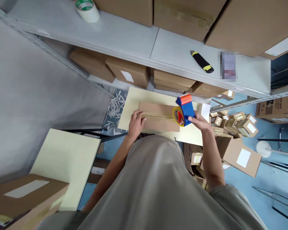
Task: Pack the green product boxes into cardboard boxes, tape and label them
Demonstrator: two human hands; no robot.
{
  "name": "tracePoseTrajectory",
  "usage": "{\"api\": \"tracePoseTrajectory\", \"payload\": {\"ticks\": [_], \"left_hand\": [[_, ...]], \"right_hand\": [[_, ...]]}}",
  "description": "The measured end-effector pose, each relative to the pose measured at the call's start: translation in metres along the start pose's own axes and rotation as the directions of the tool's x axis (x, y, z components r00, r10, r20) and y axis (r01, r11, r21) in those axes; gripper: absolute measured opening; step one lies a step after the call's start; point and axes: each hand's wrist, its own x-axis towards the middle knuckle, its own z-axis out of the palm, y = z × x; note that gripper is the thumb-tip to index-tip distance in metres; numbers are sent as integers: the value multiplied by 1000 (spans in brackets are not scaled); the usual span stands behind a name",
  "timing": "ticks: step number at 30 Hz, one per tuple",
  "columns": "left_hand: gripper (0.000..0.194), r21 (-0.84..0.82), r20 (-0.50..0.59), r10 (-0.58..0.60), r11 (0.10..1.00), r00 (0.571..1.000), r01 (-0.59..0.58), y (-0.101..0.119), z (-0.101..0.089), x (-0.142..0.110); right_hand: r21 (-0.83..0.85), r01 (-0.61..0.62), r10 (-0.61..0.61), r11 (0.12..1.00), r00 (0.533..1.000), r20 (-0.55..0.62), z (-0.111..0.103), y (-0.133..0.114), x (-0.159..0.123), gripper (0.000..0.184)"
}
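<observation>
A long, closed cardboard box (158, 125) lies flat on the cream tabletop (129, 99) in front of me. A strip of clear packing tape (156, 117) runs along its middle seam. At the box's left end is my left hand (135, 123), its fingers and thumb bent around the edge near the tape's end. Over the right end, my right hand (198, 121) grips a blue tape dispenser (188, 110) with an orange top and a yellow-rimmed roll. The tape strip reaches to the dispenser's roll; the dispenser hides part of the box there.
A grey shelf (124, 35) beyond the table bears a tape roll (90, 12), a utility knife (202, 61) and large cartons (182, 16). Small boxes (244, 126) are piled at the right. Another cream table (67, 156) with a carton (26, 195) stands at the left.
</observation>
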Motion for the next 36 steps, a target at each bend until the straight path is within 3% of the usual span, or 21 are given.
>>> {"api": "tracePoseTrajectory", "payload": {"ticks": [4, 6, 8, 9, 11, 14, 16, 20, 22, 25, 28, 31, 33, 36], "left_hand": [[33, -49, -30, -10, 999, 1000, 8, 7, -3, -6], [30, -125, -79, -42, 992, 996, 32, 14, -6, -9], [35, -290, -116, -147, 951, 982, 108, 21, -8, -10], [43, -409, -94, -229, 896, 969, 172, 23, -9, -10], [62, -651, 63, -377, 687, 924, 324, 27, -10, -8], [75, -813, 328, -417, 333, 848, 478, 29, -9, -3], [66, -843, 378, -408, 220, 831, 491, 30, -7, 0], [35, -863, 402, -448, 105, 798, 494, 33, -1, 6], [23, -858, 415, -458, 92, 786, 506, 33, 2, 9], [14, -852, 388, -444, 162, 808, 498, 32, 7, 14], [14, -858, 263, -468, 285, 844, 426, 32, 10, 17], [21, -854, 142, -503, 373, 853, 362, 27, 9, 18], [25, -855, 88, -541, 390, 837, 341, 15, 5, 18], [26, -856, -13, -631, 408, 776, 318, -15, -4, 18]], "right_hand": [[-63, -13, 29, 998, 964, 266, 42, -31, 59, 70], [-111, -50, 90, 993, 917, 388, 57, -31, 80, 68], [-157, -93, 159, 983, 859, 488, 64, -27, 93, 66], [-177, -106, 184, 978, 836, 517, 65, -26, 97, 64], [-210, -115, 214, 971, 813, 542, 63, -23, 101, 62], [-251, -117, 240, 961, 804, 544, 58, -23, 102, 58], [-274, -113, 253, 955, 796, 551, 56, -24, 103, 57], [-313, -108, 278, 944, 771, 573, 56, -28, 104, 56], [-334, -107, 289, 937, 775, 562, 57, -31, 104, 58], [-362, -89, 289, 928, 787, 546, 60, -38, 104, 58], [-370, -62, 277, 927, 778, 563, 65, -47, 104, 57], [-377, -67, 283, 924, 783, 554, 70, -56, 102, 57], [-399, -86, 309, 913, 784, 539, 70, -61, 101, 56], [-455, -137, 374, 880, 788, 488, 64, -66, 99, 55]]}}
